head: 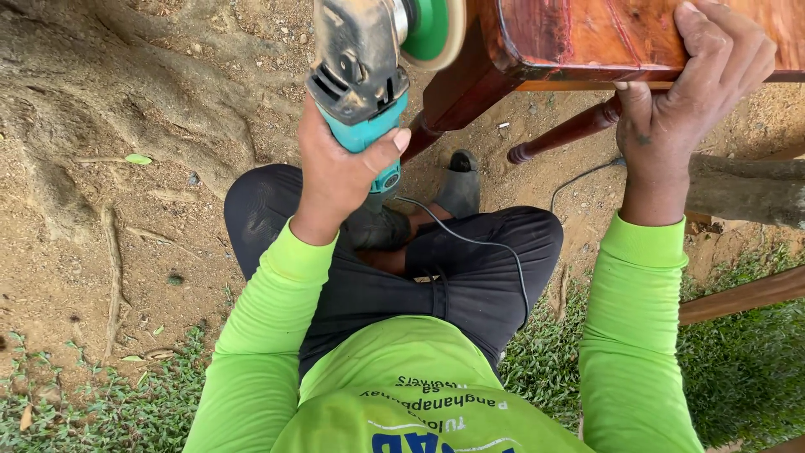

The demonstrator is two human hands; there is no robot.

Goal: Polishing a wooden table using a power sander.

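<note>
Grinder (360,75), teal, clenched in left hand (340,172); right hand (692,92) fingers grasping red-brown table edge (587,38)

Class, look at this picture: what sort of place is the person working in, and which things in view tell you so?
Probably an outdoor yard used as a makeshift woodworking spot. The ground is bare dirt with tree roots and patchy grass, and an angle grinder is held beside a reddish wooden table.

Neon-green long sleeves (277,335), dark trousers (470,268), grey shoe (459,184).
</note>
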